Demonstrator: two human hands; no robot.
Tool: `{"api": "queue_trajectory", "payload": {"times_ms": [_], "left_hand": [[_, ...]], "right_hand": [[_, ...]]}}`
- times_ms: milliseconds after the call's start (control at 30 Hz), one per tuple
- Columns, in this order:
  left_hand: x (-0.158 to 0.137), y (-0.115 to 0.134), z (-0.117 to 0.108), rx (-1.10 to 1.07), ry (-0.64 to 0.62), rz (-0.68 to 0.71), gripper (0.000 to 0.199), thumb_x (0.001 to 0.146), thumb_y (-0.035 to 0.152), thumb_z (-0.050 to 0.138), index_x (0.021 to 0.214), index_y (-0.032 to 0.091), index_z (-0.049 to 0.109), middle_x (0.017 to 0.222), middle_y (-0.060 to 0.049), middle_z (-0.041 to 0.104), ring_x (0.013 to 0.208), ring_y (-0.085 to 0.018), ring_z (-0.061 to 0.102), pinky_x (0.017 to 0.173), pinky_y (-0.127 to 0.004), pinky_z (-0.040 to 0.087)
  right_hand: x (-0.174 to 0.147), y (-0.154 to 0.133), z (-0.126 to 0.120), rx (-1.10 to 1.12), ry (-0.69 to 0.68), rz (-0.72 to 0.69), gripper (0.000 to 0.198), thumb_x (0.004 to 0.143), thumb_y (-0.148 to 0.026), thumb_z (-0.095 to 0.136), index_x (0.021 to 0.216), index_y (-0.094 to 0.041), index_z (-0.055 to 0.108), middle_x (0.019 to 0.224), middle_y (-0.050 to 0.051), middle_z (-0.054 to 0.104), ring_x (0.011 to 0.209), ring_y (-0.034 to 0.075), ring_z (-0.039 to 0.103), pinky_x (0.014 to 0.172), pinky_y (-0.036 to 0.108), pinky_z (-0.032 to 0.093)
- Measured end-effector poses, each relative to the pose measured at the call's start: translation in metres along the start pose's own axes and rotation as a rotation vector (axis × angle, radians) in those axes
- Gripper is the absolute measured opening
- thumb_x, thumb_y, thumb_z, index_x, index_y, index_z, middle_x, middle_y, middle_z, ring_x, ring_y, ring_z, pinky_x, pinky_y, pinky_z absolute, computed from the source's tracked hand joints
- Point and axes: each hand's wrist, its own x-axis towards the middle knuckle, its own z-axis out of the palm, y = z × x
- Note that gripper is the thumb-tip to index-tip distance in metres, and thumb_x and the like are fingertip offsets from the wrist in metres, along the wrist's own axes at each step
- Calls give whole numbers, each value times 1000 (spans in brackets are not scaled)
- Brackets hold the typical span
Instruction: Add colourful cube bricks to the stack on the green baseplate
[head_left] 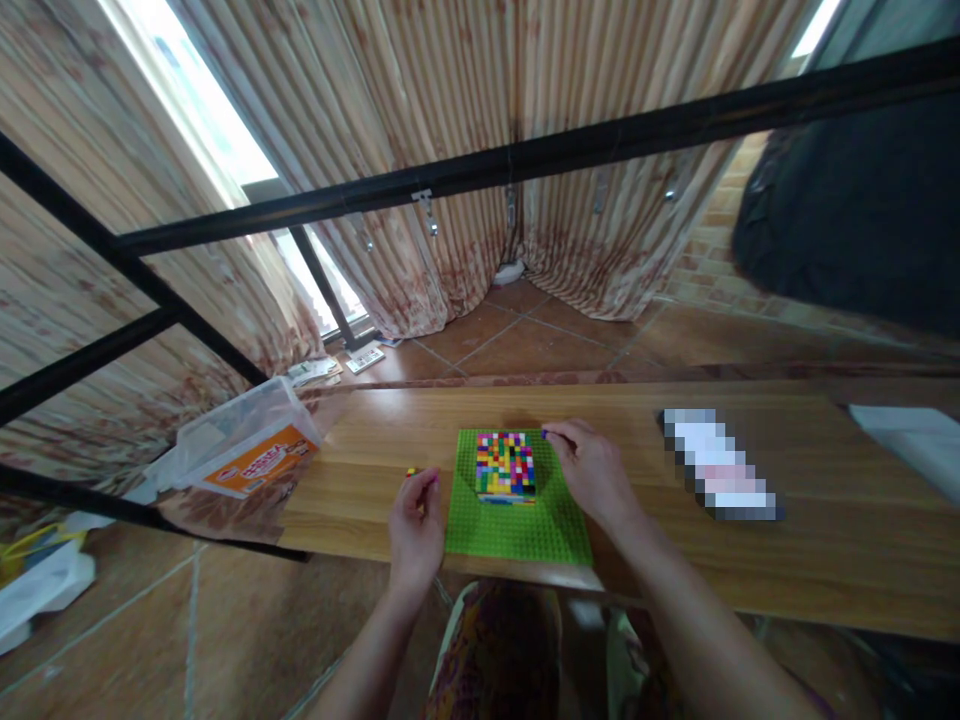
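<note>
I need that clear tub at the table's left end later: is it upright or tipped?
Tipped. The tub leans at a slant off the table's left end, its orange label angled.

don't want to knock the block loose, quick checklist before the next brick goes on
1. Green baseplate lies flat on the wooden table: ok, though its near edge sits close to the table's edge.
2. Multicoloured brick block sits on the plate's far half, looks even: ok.
3. Right hand has a small dark brick at its fingertips by the block's far right corner: ok.
4. Left hand is off the plate, beside small loose bricks: not ok if the plate needs steadying.
5. Whether an open stud spot remains on top: cannot tell.
6. Clear plastic box overhangs the table's left end: not ok.
</note>
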Motion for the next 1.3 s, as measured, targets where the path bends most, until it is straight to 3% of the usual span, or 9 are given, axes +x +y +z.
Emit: {"api": "queue_trajectory", "payload": {"times_ms": [167, 367, 867, 1300], "left_hand": [[-9, -14, -2, 125, -70, 166, 18, 89, 27, 51, 96, 20, 67, 100, -6, 68, 99, -19, 62, 95, -37, 48], [-10, -8, 0, 178, -110, 227, 18, 90, 24, 50, 96, 20, 66, 96, -6, 68, 98, -19, 62, 93, -37, 49], [-13, -7, 4, 213, -145, 216, 20, 91, 24, 48, 98, 19, 65, 95, -7, 66, 93, -18, 63, 86, -32, 52], [-13, -7, 4, 197, -149, 193, 19, 90, 24, 49, 97, 18, 66, 93, -7, 68, 89, -18, 64, 83, -32, 52]], "right_hand": [[6, 1, 11, -53, -69, -7, 24, 90, -22, 47, 91, -19, 71, 95, 8, 72, 88, 21, 66, 81, 33, 48], [10, -2, 12, -88, -166, 3, 23, 90, -20, 48, 92, -19, 71, 95, 8, 72, 89, 21, 65, 81, 32, 47], [12, 5, 13, 60, -205, 41, 22, 87, -27, 51, 90, -21, 72, 91, 5, 74, 83, 19, 66, 77, 31, 47], [17, 0, 12, 35, -293, 35, 23, 87, -25, 50, 88, -22, 73, 86, 3, 75, 78, 19, 66, 72, 29, 46]]}}
